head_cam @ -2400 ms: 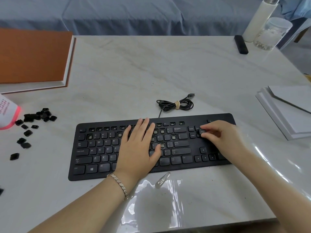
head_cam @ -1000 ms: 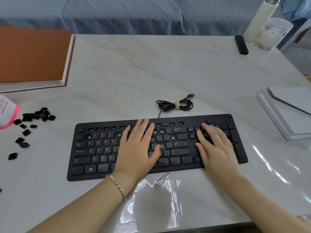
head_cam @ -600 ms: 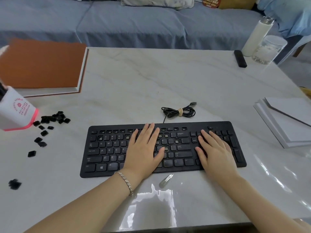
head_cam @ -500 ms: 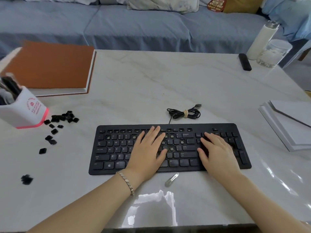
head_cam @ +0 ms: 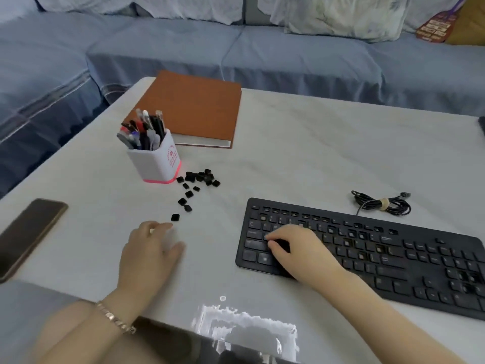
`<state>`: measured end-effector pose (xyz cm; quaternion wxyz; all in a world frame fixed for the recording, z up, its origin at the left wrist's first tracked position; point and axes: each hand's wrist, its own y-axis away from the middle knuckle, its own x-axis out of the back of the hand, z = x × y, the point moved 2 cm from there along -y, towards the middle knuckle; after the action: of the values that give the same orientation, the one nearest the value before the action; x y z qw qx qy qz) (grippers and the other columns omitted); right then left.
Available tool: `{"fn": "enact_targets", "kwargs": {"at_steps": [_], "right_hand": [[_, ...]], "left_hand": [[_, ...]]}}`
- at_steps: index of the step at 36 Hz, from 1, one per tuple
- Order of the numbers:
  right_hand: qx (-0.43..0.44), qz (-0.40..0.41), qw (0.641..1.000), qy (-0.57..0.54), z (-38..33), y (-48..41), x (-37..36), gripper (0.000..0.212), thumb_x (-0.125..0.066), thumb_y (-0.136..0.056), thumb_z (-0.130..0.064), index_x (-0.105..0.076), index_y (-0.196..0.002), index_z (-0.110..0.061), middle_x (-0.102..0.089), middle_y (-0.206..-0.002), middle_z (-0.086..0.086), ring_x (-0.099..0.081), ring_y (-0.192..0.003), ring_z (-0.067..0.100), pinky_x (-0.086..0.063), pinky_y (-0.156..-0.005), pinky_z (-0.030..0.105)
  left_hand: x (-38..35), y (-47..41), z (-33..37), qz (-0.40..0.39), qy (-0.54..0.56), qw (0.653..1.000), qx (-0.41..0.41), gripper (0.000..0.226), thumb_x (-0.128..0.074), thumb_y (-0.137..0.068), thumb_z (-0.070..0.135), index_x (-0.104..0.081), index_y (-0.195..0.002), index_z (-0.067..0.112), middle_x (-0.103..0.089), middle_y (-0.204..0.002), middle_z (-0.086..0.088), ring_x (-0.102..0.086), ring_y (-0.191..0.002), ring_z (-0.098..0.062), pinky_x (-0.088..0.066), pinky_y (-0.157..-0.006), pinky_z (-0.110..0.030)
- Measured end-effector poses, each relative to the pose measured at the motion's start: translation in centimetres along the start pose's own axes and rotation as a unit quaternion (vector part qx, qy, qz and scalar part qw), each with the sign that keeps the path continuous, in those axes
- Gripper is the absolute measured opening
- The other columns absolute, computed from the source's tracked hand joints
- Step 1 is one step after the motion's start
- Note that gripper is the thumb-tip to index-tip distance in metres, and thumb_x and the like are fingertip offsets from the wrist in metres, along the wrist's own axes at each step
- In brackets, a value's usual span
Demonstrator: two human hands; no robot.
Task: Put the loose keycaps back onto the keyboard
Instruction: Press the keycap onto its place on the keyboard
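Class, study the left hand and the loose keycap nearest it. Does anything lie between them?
Nothing visible does. Only bare table separates the left hand from the nearest loose keycap, which lies just beyond its fingertips. The pen holder stands farther back, off that line.

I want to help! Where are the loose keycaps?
In the head view, the keycaps lie scattered on the table, left of the keyboard and right beside the pen cup, with a few trailing toward the left hand.
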<state>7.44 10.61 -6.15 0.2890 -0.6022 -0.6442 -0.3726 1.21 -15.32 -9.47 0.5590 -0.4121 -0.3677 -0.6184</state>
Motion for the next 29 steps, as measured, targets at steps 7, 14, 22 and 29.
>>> {"fn": "enact_targets", "kwargs": {"at_steps": [7,14,22,29], "right_hand": [[0.034,-0.048,0.998,0.005,-4.5,-3.0,-2.5,0.028,-0.044,-0.095,-0.020,-0.064,-0.116,-0.018,-0.061,-0.120,-0.005,-0.051,-0.113,0.008,-0.029,-0.090,0.010],[0.032,-0.091,0.995,0.021,-8.3,-6.1,-6.0,0.032,-0.042,-0.094,-0.018,-0.061,-0.119,-0.018,-0.057,-0.126,-0.001,-0.048,-0.119,0.014,-0.036,-0.098,0.024],[0.073,-0.059,0.995,0.032,-11.2,-10.9,-9.3,0.036,-0.043,-0.094,-0.011,-0.054,-0.128,-0.016,-0.044,-0.132,0.001,-0.044,-0.119,0.020,-0.038,-0.093,0.028],[0.139,-0.077,0.978,0.132,-11.7,-12.1,-11.4,0.027,-0.045,-0.091,-0.007,-0.061,-0.113,-0.012,-0.050,-0.121,0.000,-0.038,-0.116,0.020,-0.043,-0.085,0.033]], "left_hand": [[0.5,-0.5,-3.1,-0.067,0.092,0.993,0.027,0.015,-0.070,-0.083,0.028,-0.064,-0.096,0.023,-0.054,-0.097,0.005,-0.057,-0.087,-0.013,-0.042,-0.075,-0.024],[1.0,-0.4,-3.9,-0.057,0.116,0.991,0.015,0.013,-0.068,-0.080,0.012,-0.062,-0.081,0.023,-0.058,-0.083,0.003,-0.054,-0.077,-0.007,-0.035,-0.066,-0.006],[1.6,-1.0,-5.0,-0.030,0.310,0.940,0.141,0.018,-0.062,-0.079,-0.004,-0.065,-0.074,0.013,-0.063,-0.069,-0.001,-0.058,-0.064,-0.016,-0.044,-0.062,-0.008],[2.8,-1.8,-4.0,-0.047,0.656,0.674,0.336,0.010,-0.051,-0.092,-0.003,-0.059,-0.086,0.000,-0.060,-0.079,-0.011,-0.059,-0.071,-0.015,-0.055,-0.061,-0.016]]}}
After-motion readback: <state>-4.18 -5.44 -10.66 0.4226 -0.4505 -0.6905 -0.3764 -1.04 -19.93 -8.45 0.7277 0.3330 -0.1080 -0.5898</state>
